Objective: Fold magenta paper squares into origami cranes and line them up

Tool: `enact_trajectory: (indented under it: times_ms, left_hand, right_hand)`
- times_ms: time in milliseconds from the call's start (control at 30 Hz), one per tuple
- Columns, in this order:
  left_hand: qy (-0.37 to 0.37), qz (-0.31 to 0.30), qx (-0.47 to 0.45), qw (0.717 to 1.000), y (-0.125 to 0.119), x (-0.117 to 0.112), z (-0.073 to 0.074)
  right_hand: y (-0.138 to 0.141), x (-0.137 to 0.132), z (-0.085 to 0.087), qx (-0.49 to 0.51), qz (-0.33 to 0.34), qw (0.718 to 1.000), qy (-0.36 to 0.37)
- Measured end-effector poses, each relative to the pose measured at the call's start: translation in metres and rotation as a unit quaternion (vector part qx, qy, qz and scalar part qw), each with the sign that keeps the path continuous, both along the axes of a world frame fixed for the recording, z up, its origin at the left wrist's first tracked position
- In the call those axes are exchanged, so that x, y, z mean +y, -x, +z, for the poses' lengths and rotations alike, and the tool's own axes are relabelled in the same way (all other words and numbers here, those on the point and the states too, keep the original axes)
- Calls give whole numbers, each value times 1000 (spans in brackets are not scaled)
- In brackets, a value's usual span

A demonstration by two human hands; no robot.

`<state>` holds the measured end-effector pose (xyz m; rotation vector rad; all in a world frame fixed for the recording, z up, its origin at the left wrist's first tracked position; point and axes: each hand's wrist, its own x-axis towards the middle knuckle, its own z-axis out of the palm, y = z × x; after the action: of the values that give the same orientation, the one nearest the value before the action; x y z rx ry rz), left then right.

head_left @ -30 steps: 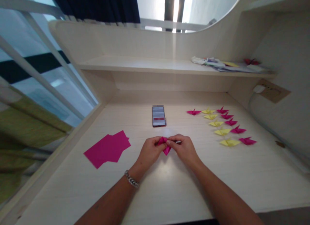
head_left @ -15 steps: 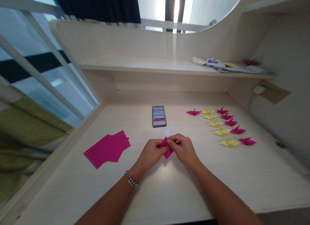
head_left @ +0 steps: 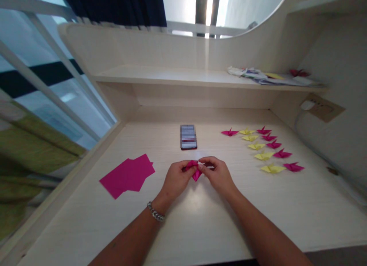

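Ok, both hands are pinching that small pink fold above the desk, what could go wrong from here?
1. The pink fold is small and mostly hidden between the left hand and right hand; an uneven pinch could crease it crooked or tear it.
2. The paper cranes lie in rows to the right; a sweeping right forearm might scatter them.
3. The phone lies just beyond the hands and could get nudged.

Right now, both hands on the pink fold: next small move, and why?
Probably ease the pinched ends apart: the left hand and right hand each grip one side of the pink fold, which looks bunched compared with the spread-winged cranes laid out at right.
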<state>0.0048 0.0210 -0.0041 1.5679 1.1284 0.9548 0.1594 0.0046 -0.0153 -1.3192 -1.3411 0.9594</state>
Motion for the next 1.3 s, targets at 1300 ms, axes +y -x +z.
enact_trajectory:
  times_ms: [1300]
  left_hand:
    - [14,6,-129,992,3,1,-6]
  right_hand:
    - [-4,0,2,100,79,991,51]
